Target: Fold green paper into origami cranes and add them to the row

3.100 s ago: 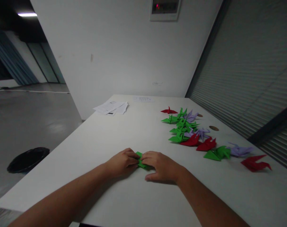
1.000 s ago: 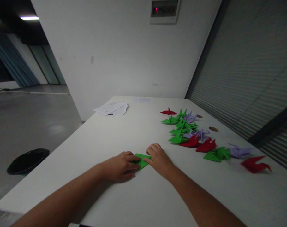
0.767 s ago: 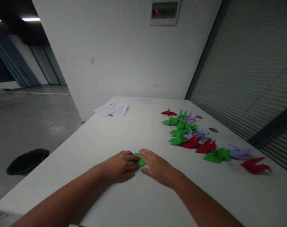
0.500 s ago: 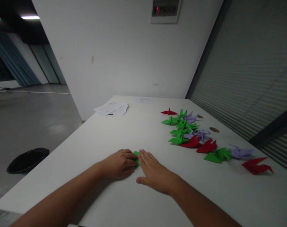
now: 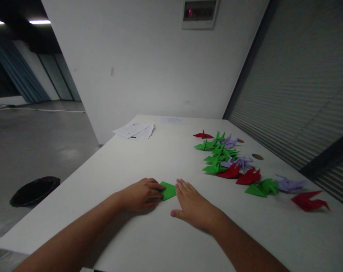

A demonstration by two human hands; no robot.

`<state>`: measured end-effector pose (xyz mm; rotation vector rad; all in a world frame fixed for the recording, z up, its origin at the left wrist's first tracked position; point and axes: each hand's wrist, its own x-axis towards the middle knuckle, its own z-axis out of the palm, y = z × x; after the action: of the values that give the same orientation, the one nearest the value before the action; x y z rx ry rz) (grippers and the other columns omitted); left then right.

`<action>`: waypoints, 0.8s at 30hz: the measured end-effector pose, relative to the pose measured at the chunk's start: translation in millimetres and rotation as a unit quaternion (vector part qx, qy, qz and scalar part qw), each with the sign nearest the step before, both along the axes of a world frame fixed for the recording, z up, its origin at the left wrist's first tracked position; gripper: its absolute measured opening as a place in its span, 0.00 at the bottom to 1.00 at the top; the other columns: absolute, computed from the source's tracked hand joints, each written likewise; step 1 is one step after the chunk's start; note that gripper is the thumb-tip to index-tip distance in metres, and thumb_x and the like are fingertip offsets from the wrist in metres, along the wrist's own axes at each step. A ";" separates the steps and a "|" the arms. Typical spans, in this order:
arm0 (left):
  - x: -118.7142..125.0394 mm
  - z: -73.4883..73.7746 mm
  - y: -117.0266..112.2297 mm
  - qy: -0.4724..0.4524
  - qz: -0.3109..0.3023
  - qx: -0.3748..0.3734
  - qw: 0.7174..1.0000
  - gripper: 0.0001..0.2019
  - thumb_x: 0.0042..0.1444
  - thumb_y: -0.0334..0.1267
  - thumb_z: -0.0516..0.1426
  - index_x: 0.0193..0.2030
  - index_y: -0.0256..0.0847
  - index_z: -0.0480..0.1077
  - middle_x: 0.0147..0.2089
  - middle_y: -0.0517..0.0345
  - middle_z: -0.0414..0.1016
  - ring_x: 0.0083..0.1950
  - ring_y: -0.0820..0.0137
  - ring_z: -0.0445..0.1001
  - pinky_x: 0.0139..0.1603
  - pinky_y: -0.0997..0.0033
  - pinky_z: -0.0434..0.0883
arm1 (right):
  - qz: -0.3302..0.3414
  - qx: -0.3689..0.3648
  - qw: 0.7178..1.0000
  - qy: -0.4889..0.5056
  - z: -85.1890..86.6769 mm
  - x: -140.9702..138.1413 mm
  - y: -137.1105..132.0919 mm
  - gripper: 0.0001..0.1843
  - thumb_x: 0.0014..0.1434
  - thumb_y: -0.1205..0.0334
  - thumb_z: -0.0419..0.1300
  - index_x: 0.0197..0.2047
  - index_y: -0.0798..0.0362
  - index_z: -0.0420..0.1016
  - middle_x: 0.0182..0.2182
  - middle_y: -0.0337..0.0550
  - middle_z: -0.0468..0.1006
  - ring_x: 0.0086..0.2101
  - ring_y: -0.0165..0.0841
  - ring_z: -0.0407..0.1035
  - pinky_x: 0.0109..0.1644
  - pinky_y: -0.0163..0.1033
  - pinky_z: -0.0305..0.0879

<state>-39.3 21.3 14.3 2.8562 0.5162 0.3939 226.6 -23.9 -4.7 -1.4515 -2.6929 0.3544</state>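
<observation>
Green paper (image 5: 168, 191) mid-worktop (image 5: 148, 160), nearer front edge than back. L hand (image 5: 141, 194) on its L end, prob. steadying it; pinch unclear. R hand (image 5: 192, 204) flat, thumb out, no grip, fingertips @ R corner.

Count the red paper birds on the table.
4: the farthest red bird at the far end of the cluster; the left red bird and right red bird along its near edge; the nearest red bird. Others may be hidden.
</observation>
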 end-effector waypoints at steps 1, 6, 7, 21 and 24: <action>0.0 0.4 -0.1 -0.005 -0.002 -0.002 1.000 0.16 0.61 0.36 0.61 0.56 0.43 0.75 0.61 0.45 0.76 0.58 0.54 0.74 0.59 0.53 0.70 | -0.005 0.005 1.000 -0.001 0.1 2.0 0.3 0.53 0.61 0.37 0.62 0.72 0.71 0.56 0.72 0.73 0.49 0.72 0.59 0.44 0.74 0.61 0.46; 0.6 2.1 -2.4 0.004 0.007 0.001 1.000 0.23 0.63 0.46 0.61 0.63 0.47 0.71 0.62 0.46 0.75 0.59 0.54 0.73 0.60 0.53 0.69 | -0.016 0.019 1.000 -0.013 -1.6 8.3 -1.2 0.53 0.58 0.36 0.64 0.71 0.70 0.59 0.71 0.73 0.52 0.71 0.60 0.48 0.73 0.60 0.48; 0.3 1.3 -2.4 0.008 0.011 0.008 1.000 0.23 0.63 0.48 0.61 0.63 0.48 0.71 0.62 0.46 0.75 0.59 0.54 0.73 0.61 0.53 0.69 | -0.015 0.020 1.000 -0.015 -1.5 8.3 -2.1 0.53 0.58 0.36 0.64 0.71 0.70 0.60 0.71 0.72 0.52 0.71 0.60 0.48 0.73 0.60 0.48; 1.0 -7.6 1.1 0.019 0.124 0.047 0.991 0.19 0.67 0.49 0.56 0.59 0.43 0.73 0.58 0.43 0.74 0.55 0.54 0.71 0.57 0.51 0.70 | 0.138 0.000 0.989 0.062 36.7 -7.1 -13.8 0.36 0.57 0.49 0.72 0.64 0.57 0.72 0.61 0.59 0.74 0.61 0.48 0.67 0.67 0.48 0.61; 3.3 -9.1 0.4 0.015 0.116 0.035 0.993 0.19 0.67 0.47 0.55 0.59 0.41 0.73 0.55 0.43 0.75 0.53 0.56 0.71 0.54 0.55 0.71 | 0.175 -0.011 0.981 0.087 38.1 -7.7 -11.3 0.22 0.63 0.54 0.68 0.56 0.55 0.78 0.55 0.53 0.79 0.55 0.44 0.71 0.62 0.44 0.65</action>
<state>-36.0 21.7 5.2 2.8803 0.8610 0.4157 218.9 -35.2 33.5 -0.8942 -2.7971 0.5031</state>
